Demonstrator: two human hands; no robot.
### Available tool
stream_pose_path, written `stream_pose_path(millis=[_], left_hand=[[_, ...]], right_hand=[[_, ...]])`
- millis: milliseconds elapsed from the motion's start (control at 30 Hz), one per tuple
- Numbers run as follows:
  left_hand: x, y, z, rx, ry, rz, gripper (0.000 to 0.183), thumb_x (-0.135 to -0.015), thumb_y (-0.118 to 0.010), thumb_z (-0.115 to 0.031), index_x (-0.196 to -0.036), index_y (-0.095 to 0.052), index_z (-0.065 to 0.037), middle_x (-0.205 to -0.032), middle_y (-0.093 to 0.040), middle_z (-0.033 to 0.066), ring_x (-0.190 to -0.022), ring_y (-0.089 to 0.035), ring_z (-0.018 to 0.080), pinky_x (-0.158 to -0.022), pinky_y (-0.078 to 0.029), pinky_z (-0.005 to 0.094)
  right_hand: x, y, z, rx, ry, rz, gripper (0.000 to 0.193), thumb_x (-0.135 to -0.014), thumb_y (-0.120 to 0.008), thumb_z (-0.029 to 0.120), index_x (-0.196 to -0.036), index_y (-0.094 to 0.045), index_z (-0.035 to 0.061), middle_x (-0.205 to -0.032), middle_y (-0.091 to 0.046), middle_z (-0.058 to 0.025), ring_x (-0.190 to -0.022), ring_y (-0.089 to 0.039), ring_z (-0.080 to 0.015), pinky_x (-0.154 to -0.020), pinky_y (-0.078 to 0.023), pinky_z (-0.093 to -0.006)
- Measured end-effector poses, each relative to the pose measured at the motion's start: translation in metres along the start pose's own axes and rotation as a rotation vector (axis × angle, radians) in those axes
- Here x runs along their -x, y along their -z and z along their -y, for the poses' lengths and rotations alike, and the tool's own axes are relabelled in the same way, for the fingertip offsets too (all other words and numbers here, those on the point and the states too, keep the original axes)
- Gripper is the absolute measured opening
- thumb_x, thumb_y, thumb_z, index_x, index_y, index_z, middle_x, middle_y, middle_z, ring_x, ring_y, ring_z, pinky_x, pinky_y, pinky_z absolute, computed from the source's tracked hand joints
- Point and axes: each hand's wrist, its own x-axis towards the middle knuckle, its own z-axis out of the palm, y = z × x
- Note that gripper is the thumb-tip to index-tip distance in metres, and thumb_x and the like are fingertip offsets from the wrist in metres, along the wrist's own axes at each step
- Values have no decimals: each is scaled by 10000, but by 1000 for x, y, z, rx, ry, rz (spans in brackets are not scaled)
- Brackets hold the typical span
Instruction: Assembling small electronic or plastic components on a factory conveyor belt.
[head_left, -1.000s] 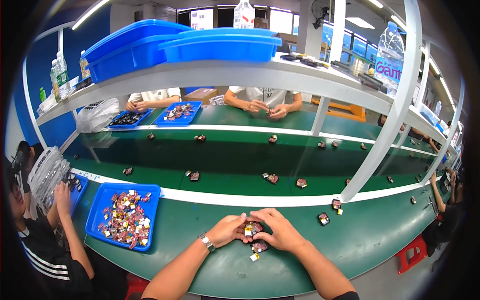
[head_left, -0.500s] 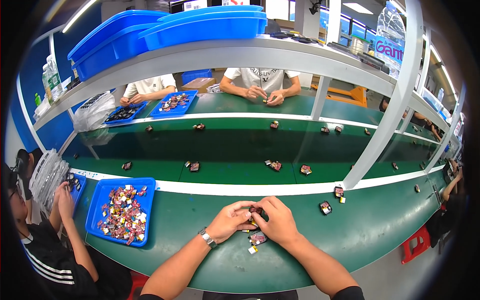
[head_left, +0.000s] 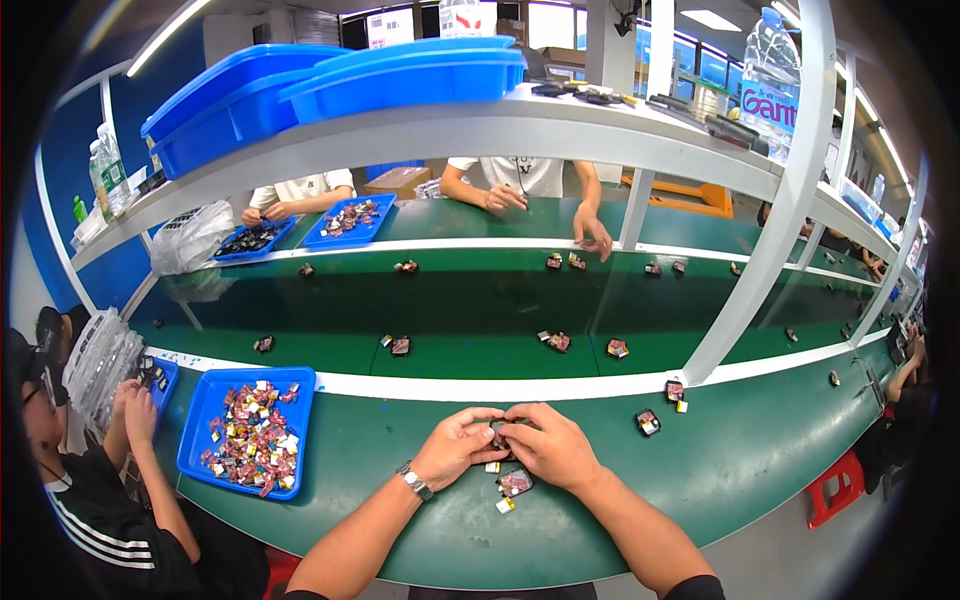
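My left hand (head_left: pixel 452 450) and my right hand (head_left: pixel 548 450) meet over the near bench, fingers closed around a small black-cased circuit board (head_left: pixel 499 438). My fingers cover most of it, and a small white-and-yellow block (head_left: pixel 492 467) shows just below them. On the green bench right under my hands lies another small assembly, a reddish circuit board in a dark case (head_left: pixel 515 483). Its white-and-yellow block (head_left: pixel 505 506), which looks like a battery, sits at its near side.
A blue tray (head_left: pixel 188 440) heaped with reddish boards stands left. Two assemblies (head_left: pixel 648 422) (head_left: pixel 675 390) lie right, by a white post (head_left: pixel 765 240). Beyond the white rail (head_left: pixel 450 385), several pieces sit on the green belt (head_left: pixel 470 350). Co-workers sit opposite and at left. Blue trays (head_left: pixel 400 80) top the shelf.
The co-worker opposite has parted their hands, one now reaching toward the belt beside a newly placed piece. My hands keep hold of the board with small finger shifts. The view has tilted slightly.
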Motion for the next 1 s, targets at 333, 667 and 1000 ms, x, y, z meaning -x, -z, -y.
stream_pose_path(millis=[333, 667, 1000], left_hand=[[6, -8, -13, -223, -38, -24, 326, -972, -543, -63, -1288, -503, 8, -1207, -608, 138, -1077, -635, 231, -918, -571, 373], [12, -3, 2, -183, -34, -17, 354, -979, -496, -25, -1331, -477, 8, -1204, -618, 143, -1089, -619, 194, -916, -558, 325], [10, -2, 2, -254, -102, 91, 408, -940, -562, -25, -1332, -458, 19, -1238, -588, 141, -1119, -600, 198, -956, -537, 359]], right_hand=[[5, 9, 3, 31, 50, 16, 234, -764, -736, 92, -992, -690, 119, -1010, -608, -56, -849, -617, -241, -702, -531, -351], [4, 11, 0, -106, -54, 210, 188, -786, -720, 97, -959, -647, 115, -1127, -560, -71, -1060, -562, -274, -850, -497, -393], [10, -2, -3, -325, -267, 111, 95, -816, -704, 111, -909, -695, 94, -1192, -585, -58, -1101, -553, -251, -902, -496, -355]])
